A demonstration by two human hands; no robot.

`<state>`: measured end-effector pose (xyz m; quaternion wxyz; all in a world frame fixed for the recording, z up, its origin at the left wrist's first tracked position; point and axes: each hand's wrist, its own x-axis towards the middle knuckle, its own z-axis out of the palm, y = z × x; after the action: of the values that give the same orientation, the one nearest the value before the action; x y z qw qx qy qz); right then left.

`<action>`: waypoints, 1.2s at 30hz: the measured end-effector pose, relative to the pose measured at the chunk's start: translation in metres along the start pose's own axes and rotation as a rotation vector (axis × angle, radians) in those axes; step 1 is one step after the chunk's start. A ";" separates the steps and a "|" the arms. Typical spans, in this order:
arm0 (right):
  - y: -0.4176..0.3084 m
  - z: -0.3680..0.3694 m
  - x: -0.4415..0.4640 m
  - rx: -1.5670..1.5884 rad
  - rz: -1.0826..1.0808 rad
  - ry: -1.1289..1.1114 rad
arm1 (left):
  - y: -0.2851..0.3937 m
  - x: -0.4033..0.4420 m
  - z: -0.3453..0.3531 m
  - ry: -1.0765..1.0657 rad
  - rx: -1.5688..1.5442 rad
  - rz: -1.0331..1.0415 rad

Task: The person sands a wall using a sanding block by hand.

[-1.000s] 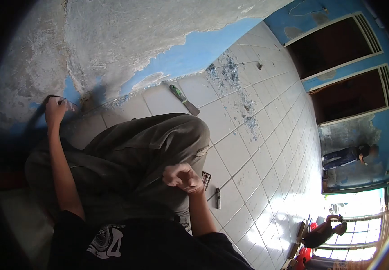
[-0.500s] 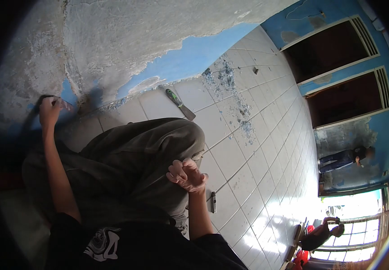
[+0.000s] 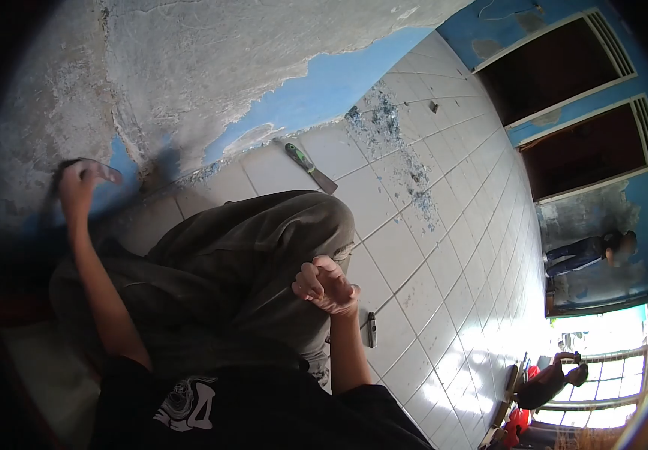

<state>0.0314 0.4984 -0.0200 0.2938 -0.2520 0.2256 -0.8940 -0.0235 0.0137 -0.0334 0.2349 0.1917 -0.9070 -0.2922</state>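
My left hand (image 3: 76, 187) is closed at the wall (image 3: 196, 67), on the left, beside a strip of blue paint near the floor. A flat, brownish piece (image 3: 106, 172) sticks out from its fingers; blur hides what it is. My right hand (image 3: 327, 286) hovers by my knee, palm up, with its fingers loosely curled, apart from the thumb and holding nothing. A putty knife (image 3: 310, 168) with a green and black handle lies on the floor tiles near the wall. On the tiles beside my right forearm lies a small dark tool (image 3: 372, 330).
Blue paint flakes (image 3: 387, 127) are scattered over the tiled floor (image 3: 444, 247). A small dark lump (image 3: 434, 107) lies beyond them. Two dark doorways (image 3: 549, 71) are in the far wall. One person (image 3: 590, 253) stands by that wall, another (image 3: 552, 382) is near the bright window.
My left hand has slid a little left along the wall, away from the crack. The whole view has shifted slightly. My right hand keeps its pose by the knee.
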 end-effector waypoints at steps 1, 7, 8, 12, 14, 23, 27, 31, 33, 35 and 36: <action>0.000 -0.001 0.000 0.005 0.007 -0.004 | 0.001 0.002 -0.009 0.057 -0.156 -0.081; -0.001 0.001 0.003 -0.010 0.034 0.005 | -0.040 -0.004 0.032 -0.083 -0.285 -0.231; -0.001 0.001 0.003 -0.018 0.036 0.009 | -0.035 -0.005 0.033 -0.079 -0.285 -0.234; -0.003 0.010 0.002 0.018 -0.013 0.063 | -0.024 -0.006 0.033 -0.056 -0.152 -0.192; -0.018 0.023 -0.004 -0.034 -0.195 0.301 | -0.022 -0.010 0.032 0.007 -0.239 -0.212; -0.298 0.086 -0.130 -0.949 -0.825 1.205 | 0.018 -0.001 -0.024 0.083 -0.380 -0.190; -0.381 0.140 -0.152 -1.043 -0.979 1.192 | -0.030 0.004 0.008 0.041 -0.222 -0.121; -0.411 0.177 -0.140 -0.974 -1.017 1.154 | -0.022 -0.004 0.022 0.032 -0.323 -0.195; -0.416 0.187 -0.132 -0.985 -1.058 1.100 | -0.027 -0.005 0.028 0.107 -0.177 -0.117; -0.413 0.194 -0.127 -0.986 -1.055 1.087 | -0.023 -0.006 0.025 0.177 -0.016 -0.036; -0.409 0.196 -0.123 -0.986 -1.040 1.091 | -0.014 -0.009 0.017 0.159 -0.067 -0.071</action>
<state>0.0635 0.8237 0.3175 -0.4371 0.0398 0.5490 -0.7113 -0.0229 0.0150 -0.0570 0.3020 0.2385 -0.8678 -0.3144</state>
